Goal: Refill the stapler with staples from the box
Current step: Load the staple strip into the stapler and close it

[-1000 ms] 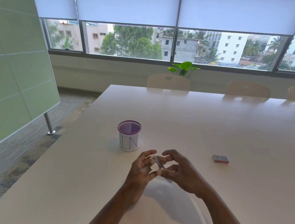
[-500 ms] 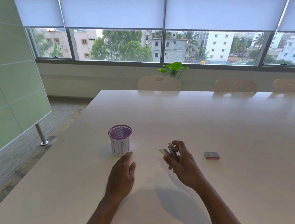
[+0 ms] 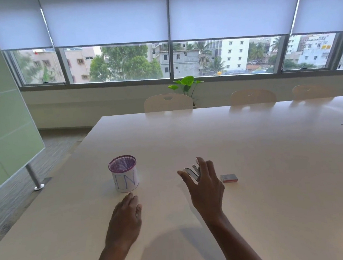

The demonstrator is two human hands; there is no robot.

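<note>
Right hand (image 3: 206, 185) grip holding metal stapler (image 3: 193, 173), left hand (image 3: 124, 219) flat, empty, rectangular box (image 3: 229, 178) nearby

Soft daylight from the wide strip of windows (image 3: 181, 59) below half-lowered white roller blinds (image 3: 106, 18) washes the long pale tabletop (image 3: 249, 144), glaring along its far edge, shadowing its near edge, wide-angle lens bowing frame edges.

Office meeting room: long table (image 3: 207, 131), chairs (image 3: 168, 102).
</note>
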